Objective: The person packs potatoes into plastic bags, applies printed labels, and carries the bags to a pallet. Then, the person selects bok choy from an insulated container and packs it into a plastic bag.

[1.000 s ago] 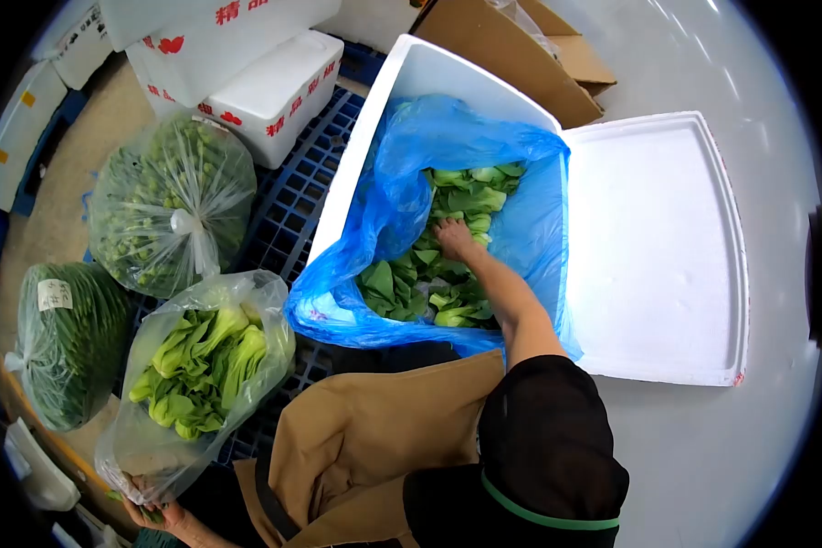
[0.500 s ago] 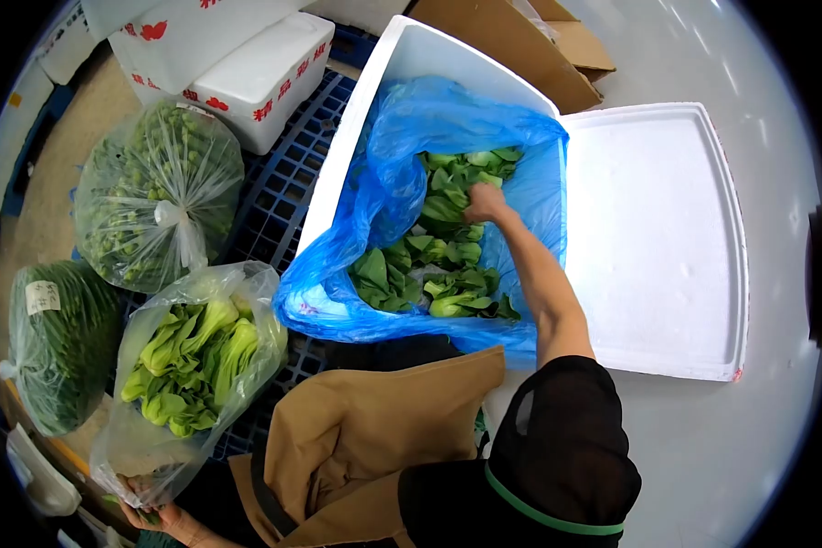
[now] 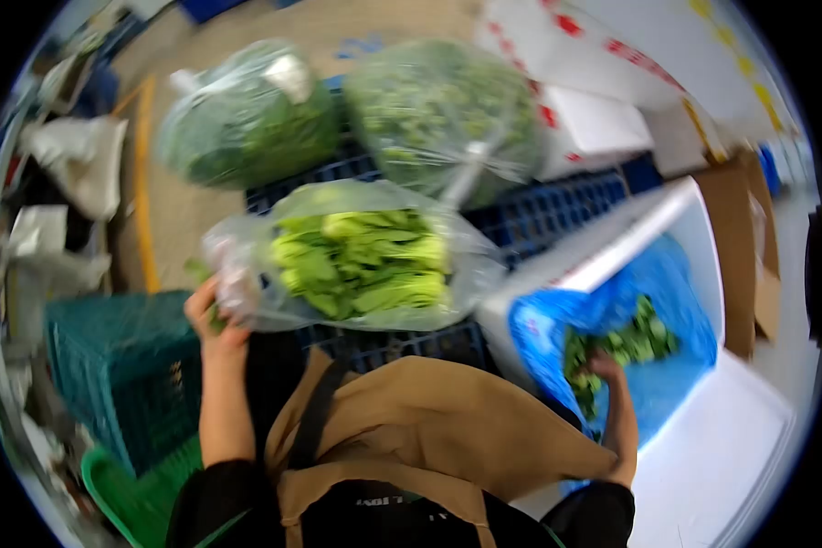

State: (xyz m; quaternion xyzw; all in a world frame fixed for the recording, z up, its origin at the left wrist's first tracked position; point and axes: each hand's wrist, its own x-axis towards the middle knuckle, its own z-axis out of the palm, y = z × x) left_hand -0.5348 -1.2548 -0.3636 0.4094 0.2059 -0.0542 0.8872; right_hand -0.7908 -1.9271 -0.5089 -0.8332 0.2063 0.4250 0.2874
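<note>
My left hand (image 3: pixel 217 320) is at the left end of a clear plastic bag (image 3: pixel 470 260), its fingers curled around a bit of green leaf (image 3: pixel 216 317). Pale green leafy vegetables (image 3: pixel 361 260) lie in that bag. At the right, my right hand (image 3: pixel 601 365) reaches into a white foam box (image 3: pixel 708 228) lined with a blue plastic bag (image 3: pixel 676 274). It touches dark green bok choy (image 3: pixel 644 338) there; its fingers are blurred and partly hidden among the leaves.
Two filled bags of greens, a left one (image 3: pixel 247 128) and a tied one (image 3: pixel 438 110), stand on a blue pallet (image 3: pixel 557 205). A dark green crate (image 3: pixel 123 365) and green basket (image 3: pixel 137 502) are at left. The foam lid (image 3: pixel 721 447) lies at right, cardboard (image 3: pixel 735 247) behind.
The view has swung left, so the foam box now sits at the right and the crate has come into view. My left hand stays at the bag's end, my right hand in the box.
</note>
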